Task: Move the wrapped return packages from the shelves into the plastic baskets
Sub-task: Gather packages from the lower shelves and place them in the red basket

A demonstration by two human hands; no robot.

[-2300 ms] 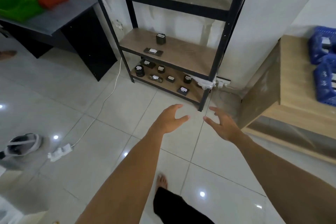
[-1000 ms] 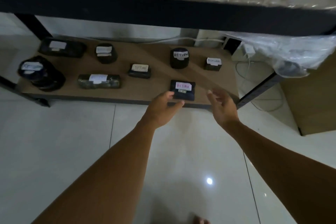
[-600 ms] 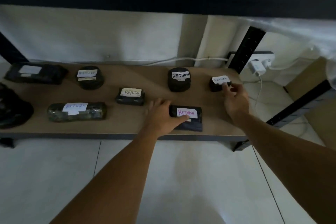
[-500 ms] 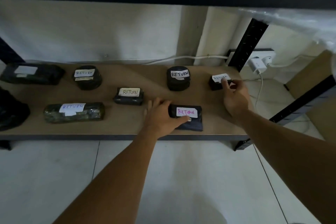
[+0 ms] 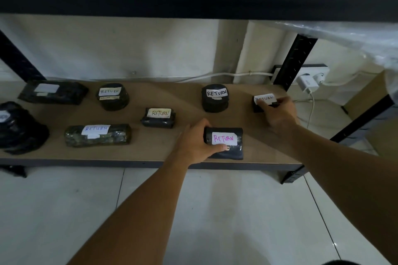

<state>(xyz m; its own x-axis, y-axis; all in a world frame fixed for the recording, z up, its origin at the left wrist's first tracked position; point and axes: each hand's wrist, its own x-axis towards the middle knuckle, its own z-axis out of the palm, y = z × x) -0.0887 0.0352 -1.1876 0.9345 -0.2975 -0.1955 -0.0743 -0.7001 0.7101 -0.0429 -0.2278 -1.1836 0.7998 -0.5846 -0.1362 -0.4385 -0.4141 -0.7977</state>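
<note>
Black-wrapped packages, white labels: flat packet (image 5: 228, 146) pink lettering, round packet (image 5: 215, 98) black, long mottled-green roll (image 5: 98, 135) blue. Tan shelf board (image 5: 155, 148); white floor tiles (image 5: 53, 211).

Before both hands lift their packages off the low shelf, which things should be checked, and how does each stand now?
1. Left hand grips the flat black wrapped package with the pink RETURN label: ok.
2. Right hand grips the small black wrapped package with a white label: ok.
3. Neighbouring round black package stands apart from both hands: ok.
4. White charger cable is clear of the right hand: cannot tell.
5. Plastic basket within reach: cannot tell, none in view.
</note>
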